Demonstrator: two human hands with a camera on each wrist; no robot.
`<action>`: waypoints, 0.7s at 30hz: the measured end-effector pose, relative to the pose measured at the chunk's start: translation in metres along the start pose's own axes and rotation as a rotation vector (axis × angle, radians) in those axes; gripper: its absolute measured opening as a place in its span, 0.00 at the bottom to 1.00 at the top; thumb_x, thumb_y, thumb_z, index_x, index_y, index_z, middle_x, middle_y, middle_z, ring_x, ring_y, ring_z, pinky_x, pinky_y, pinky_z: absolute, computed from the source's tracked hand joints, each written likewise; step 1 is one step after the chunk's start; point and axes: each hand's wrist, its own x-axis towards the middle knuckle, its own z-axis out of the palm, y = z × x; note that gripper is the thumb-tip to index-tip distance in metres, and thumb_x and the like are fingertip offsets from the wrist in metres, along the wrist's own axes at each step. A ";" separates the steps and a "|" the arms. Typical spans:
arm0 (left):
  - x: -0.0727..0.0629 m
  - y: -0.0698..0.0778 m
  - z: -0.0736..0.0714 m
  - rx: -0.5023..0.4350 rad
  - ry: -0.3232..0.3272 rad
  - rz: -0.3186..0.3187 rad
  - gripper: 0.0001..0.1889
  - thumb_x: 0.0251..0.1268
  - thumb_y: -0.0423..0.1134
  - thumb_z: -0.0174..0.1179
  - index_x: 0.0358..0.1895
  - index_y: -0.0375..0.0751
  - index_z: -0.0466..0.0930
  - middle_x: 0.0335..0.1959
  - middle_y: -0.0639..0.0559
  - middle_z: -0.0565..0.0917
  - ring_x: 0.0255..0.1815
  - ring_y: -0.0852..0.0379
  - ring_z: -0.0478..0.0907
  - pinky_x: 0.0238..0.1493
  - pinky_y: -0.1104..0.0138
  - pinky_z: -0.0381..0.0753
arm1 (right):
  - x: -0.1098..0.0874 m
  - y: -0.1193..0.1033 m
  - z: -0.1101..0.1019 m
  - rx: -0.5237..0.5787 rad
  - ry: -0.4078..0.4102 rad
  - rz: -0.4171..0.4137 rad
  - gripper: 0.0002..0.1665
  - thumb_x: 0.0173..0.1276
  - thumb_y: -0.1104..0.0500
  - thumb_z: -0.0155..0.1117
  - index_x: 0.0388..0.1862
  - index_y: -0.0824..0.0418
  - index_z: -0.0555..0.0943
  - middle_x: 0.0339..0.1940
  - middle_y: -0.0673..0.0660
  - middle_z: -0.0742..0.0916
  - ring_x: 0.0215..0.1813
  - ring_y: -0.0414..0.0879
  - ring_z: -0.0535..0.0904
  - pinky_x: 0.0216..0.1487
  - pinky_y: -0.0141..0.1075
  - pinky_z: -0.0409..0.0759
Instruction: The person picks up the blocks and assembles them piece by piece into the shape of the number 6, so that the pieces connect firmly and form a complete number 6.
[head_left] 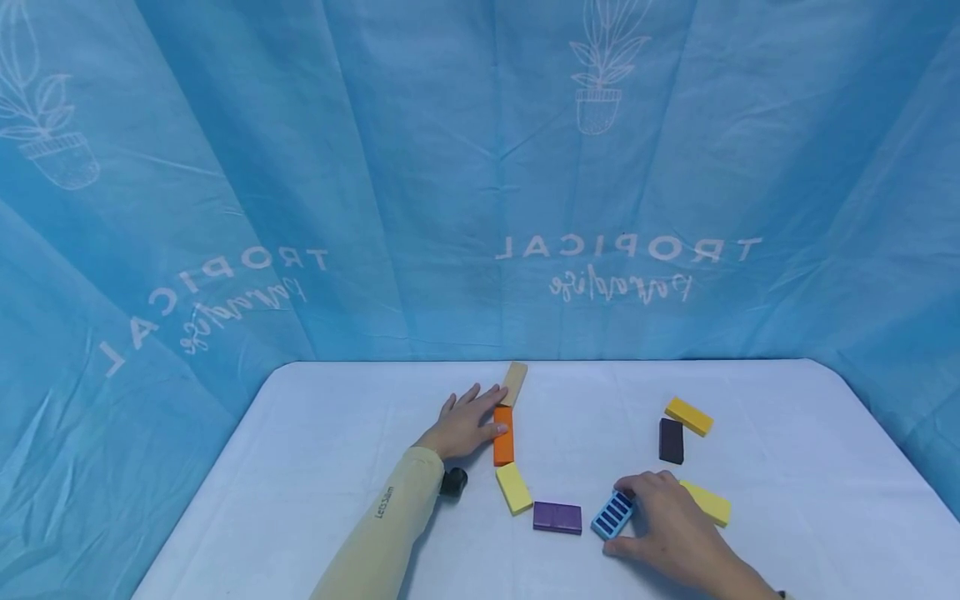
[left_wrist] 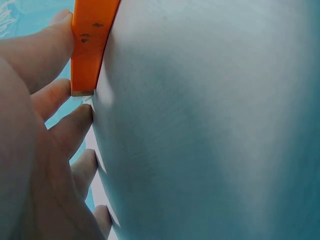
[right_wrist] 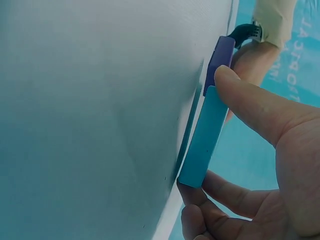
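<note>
My left hand reaches over the left side of an orange block, fingers spread. In the left wrist view its thumb touches that block. The forefinger reaches the near end of a plain wooden block. My right hand pinches a light blue block with dark blue bars between thumb and fingertips. In the right wrist view this blue block stands on its edge or tilts, just above or against the cloth. To its left lies a purple block.
A yellow block lies between the orange and purple ones. Right of centre are a black block, an amber block and another yellow block, partly behind the right hand. A white cloth covers the table; blue curtains surround it.
</note>
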 end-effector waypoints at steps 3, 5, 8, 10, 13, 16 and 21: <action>0.000 0.000 0.000 0.000 -0.001 -0.004 0.35 0.75 0.56 0.55 0.80 0.56 0.56 0.80 0.57 0.57 0.82 0.47 0.44 0.79 0.43 0.37 | 0.001 -0.001 0.000 -0.015 0.000 -0.018 0.45 0.37 0.34 0.85 0.52 0.54 0.83 0.46 0.48 0.84 0.50 0.46 0.74 0.58 0.50 0.78; 0.000 0.000 0.000 0.002 -0.003 -0.006 0.35 0.75 0.55 0.55 0.81 0.56 0.56 0.81 0.57 0.57 0.82 0.47 0.44 0.79 0.44 0.37 | 0.001 -0.001 0.001 -0.023 -0.001 -0.026 0.44 0.37 0.34 0.85 0.52 0.54 0.83 0.46 0.48 0.84 0.50 0.46 0.74 0.58 0.50 0.78; 0.000 0.000 0.000 0.004 -0.003 -0.004 0.35 0.75 0.56 0.55 0.81 0.57 0.56 0.81 0.57 0.57 0.82 0.48 0.44 0.79 0.44 0.37 | 0.002 -0.001 0.002 -0.030 -0.007 -0.034 0.44 0.36 0.35 0.85 0.52 0.53 0.83 0.46 0.48 0.84 0.50 0.46 0.74 0.58 0.50 0.77; 0.000 0.000 0.000 0.002 -0.002 -0.003 0.35 0.75 0.56 0.55 0.81 0.56 0.56 0.81 0.57 0.57 0.82 0.47 0.44 0.79 0.44 0.37 | 0.003 -0.002 0.002 -0.032 -0.015 -0.034 0.45 0.36 0.35 0.85 0.52 0.53 0.83 0.47 0.49 0.84 0.51 0.46 0.75 0.59 0.51 0.77; 0.000 -0.001 0.000 0.003 0.000 0.000 0.35 0.75 0.55 0.54 0.80 0.56 0.56 0.81 0.57 0.57 0.83 0.48 0.44 0.79 0.44 0.37 | 0.005 -0.003 0.002 -0.039 -0.026 -0.036 0.45 0.36 0.35 0.85 0.53 0.53 0.83 0.48 0.50 0.84 0.51 0.47 0.75 0.59 0.52 0.77; 0.000 -0.001 0.000 0.003 0.002 0.004 0.35 0.75 0.56 0.54 0.80 0.56 0.56 0.81 0.57 0.57 0.82 0.48 0.44 0.79 0.44 0.37 | 0.006 -0.003 0.002 -0.048 -0.036 -0.040 0.45 0.36 0.35 0.85 0.53 0.52 0.83 0.48 0.50 0.84 0.50 0.47 0.75 0.59 0.52 0.77; 0.001 -0.001 0.001 -0.003 0.003 0.002 0.35 0.75 0.55 0.55 0.80 0.56 0.56 0.80 0.57 0.58 0.82 0.47 0.44 0.79 0.43 0.37 | 0.007 -0.003 0.002 -0.055 -0.043 -0.047 0.44 0.37 0.36 0.86 0.53 0.52 0.83 0.48 0.50 0.84 0.50 0.48 0.74 0.59 0.52 0.77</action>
